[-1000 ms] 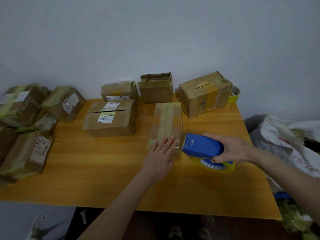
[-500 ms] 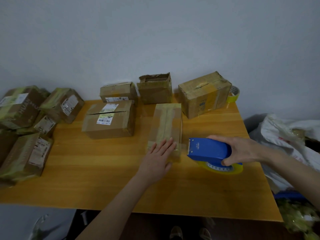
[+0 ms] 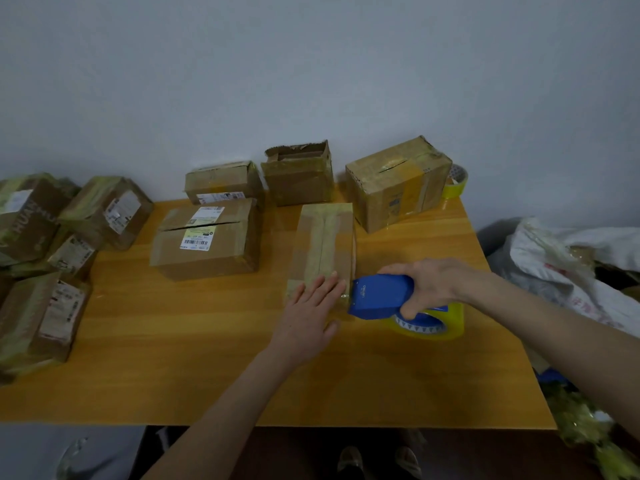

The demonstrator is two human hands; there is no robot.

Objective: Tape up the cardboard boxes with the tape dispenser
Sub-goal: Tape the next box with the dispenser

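A long narrow cardboard box (image 3: 323, 244) lies lengthwise on the wooden table (image 3: 207, 358), with tape strips along its top. My left hand (image 3: 311, 313) lies flat with straight fingers on the box's near end. My right hand (image 3: 429, 285) grips the blue tape dispenser (image 3: 379, 297), whose yellow tape roll (image 3: 433, 323) sits under my palm. The dispenser's front edge is against the near right corner of the box.
More boxes stand behind: a labelled one (image 3: 207, 240), a smaller one (image 3: 223, 183), one with open flaps (image 3: 299, 174), a large taped one (image 3: 398, 183). A spare tape roll (image 3: 455, 181) sits by the wall. Taped boxes pile up at left (image 3: 45, 254). Bags lie at right (image 3: 571, 265).
The dispenser pulled away to the right from the box's near end, then came back up against its near right corner. My left hand stayed flat on the box.
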